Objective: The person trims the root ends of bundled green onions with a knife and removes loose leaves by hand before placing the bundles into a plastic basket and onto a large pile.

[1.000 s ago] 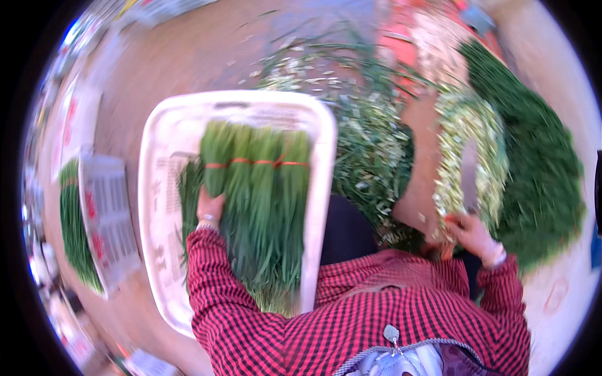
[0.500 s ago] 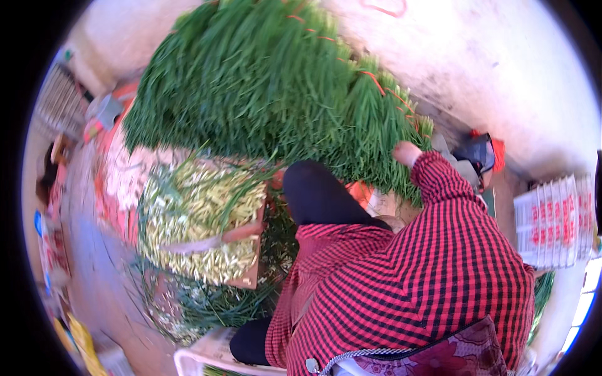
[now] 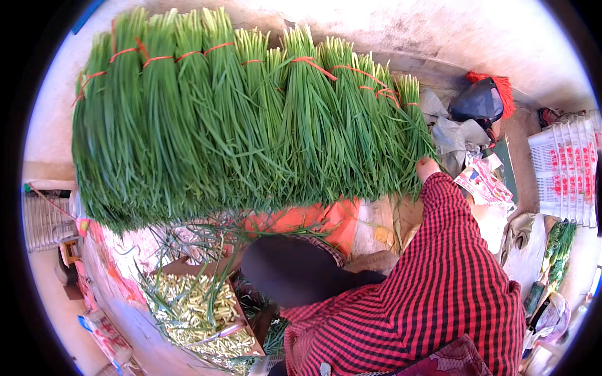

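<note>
Along the far wall lies a wide row of long green leafy bunches [image 3: 251, 144], looking like garlic chives, tied with red bands near their pale ends. At the right end of the row, my right hand [image 3: 427, 168] touches the leaf tips of the last bunch [image 3: 411, 135]. Its fingers are turned away and hidden, so their grip does not show. My left hand is out of sight. Lower left, short pale cut stalks [image 3: 188, 301] are heaped on a board [image 3: 246, 313], and a knife [image 3: 219, 333] rests on them.
My dark-clad knee [image 3: 282, 269] rises between the heap and the bunches. An orange-red sheet [image 3: 338, 219] lies beyond it. To the right are grey plastic bags [image 3: 448, 135], a dark bag [image 3: 473, 103], printed paper [image 3: 486, 182] and stacked white crates [image 3: 564, 166]. More greens [image 3: 558, 250] lie far right.
The view has swung up toward the wall, so the bunches' tied ends show fully and the cut heap sits lower. My right hand stays by the right-end bunch.
</note>
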Tool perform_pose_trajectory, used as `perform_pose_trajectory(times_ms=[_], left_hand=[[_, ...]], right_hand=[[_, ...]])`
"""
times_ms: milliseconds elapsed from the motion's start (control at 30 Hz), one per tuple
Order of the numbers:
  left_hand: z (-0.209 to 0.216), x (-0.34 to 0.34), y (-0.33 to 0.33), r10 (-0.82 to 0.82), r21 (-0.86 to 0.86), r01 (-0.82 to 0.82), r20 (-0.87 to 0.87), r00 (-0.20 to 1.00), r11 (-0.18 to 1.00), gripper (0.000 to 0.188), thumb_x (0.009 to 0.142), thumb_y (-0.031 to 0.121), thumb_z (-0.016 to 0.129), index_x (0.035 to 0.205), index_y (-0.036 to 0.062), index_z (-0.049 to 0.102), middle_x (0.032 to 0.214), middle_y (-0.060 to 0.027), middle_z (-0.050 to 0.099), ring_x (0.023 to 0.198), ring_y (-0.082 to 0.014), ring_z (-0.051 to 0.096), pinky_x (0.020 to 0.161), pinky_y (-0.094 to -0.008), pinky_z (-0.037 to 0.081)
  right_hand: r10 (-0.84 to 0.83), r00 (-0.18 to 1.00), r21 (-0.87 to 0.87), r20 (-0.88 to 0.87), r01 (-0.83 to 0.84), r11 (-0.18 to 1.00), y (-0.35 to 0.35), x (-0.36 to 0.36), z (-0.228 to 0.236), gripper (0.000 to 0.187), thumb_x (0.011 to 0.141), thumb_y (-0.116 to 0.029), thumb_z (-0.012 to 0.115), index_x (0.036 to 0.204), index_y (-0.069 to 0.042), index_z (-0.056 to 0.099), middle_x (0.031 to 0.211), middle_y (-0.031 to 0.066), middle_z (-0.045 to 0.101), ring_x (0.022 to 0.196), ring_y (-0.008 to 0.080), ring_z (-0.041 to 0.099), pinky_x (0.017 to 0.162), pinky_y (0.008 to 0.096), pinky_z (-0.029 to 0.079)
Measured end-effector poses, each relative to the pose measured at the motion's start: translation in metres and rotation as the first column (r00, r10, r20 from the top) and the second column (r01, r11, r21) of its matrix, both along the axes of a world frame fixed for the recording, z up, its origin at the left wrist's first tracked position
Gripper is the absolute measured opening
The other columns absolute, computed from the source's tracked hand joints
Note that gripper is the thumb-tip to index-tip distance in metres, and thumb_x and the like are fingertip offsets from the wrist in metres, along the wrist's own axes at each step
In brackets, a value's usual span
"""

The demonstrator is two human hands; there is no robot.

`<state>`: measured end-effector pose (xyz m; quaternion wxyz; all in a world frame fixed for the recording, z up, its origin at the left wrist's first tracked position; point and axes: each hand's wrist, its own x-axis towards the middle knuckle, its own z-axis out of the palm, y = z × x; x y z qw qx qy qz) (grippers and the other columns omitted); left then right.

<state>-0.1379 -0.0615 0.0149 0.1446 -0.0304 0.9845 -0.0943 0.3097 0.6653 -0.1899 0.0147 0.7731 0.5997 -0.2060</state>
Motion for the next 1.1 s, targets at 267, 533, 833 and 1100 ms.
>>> perform_pose_trajectory(times_ms=[267, 533, 833, 1100], left_hand=[[0.022, -0.024, 0.052, -0.197, 0.046, 0.193, 0.101, 0.975, 0.98, 0.048, 0.082, 0.037, 0.073, 0.114, 0.0014, 0.07, 0.11, -0.0204, 0.067, 0.105, -0.0356, 0.061, 0.094, -0.0425, 0.047], [0.006, -0.036, -0.051, 0.248, 0.346, -0.392, 0.394, 0.885, 0.853, 0.056, 0.093, 0.022, 0.069, 0.139, -0.0025, 0.049, 0.142, -0.0138, 0.052, 0.129, -0.0248, 0.048, 0.11, -0.0357, 0.036], [-0.042, -0.035, 0.0, 0.061, 0.704, -0.259, 0.293, 0.954, 0.661, 0.047, 0.091, 0.003, 0.065, 0.134, -0.0051, 0.05, 0.13, -0.014, 0.058, 0.117, -0.0227, 0.056, 0.1, -0.0342, 0.047], [0.003, -0.059, 0.06, 0.129, 0.891, -0.031, -0.031, 0.991, 0.453, 0.037, 0.096, 0.015, 0.063, 0.127, -0.0045, 0.059, 0.123, -0.0115, 0.063, 0.111, -0.0185, 0.058, 0.098, -0.032, 0.046]], right_hand=[[-0.159, 0.97, 0.024, 0.182, 0.157, 0.987, 0.087, 0.05, -0.065, 0.067, 0.083, -0.042, 0.065, 0.129, 0.005, 0.052, 0.123, 0.032, 0.059, 0.117, 0.043, 0.058, 0.101, 0.0453, 0.046], [-0.477, 0.864, -0.022, -0.161, 0.48, 0.877, 0.131, 0.023, -0.13, 0.105, 0.064, -0.043, 0.088, 0.139, 0.012, 0.04, 0.134, 0.0214, 0.057, 0.121, 0.0322, 0.057, 0.105, 0.0386, 0.044], [-0.452, 0.563, -0.139, -0.692, 0.509, 0.849, 0.122, 0.021, -0.025, 0.044, 0.076, -0.013, 0.076, 0.115, 0.003, 0.066, 0.1, 0.0125, 0.071, 0.08, 0.0249, 0.069, 0.074, 0.0365, 0.056], [0.002, 0.418, 0.103, -0.908, 0.219, 0.97, 0.011, -0.048, 0.137, 0.037, 0.083, -0.012, 0.072, 0.115, 0.003, 0.062, 0.103, 0.0071, 0.068, 0.089, 0.0148, 0.063, 0.08, 0.0285, 0.05]])
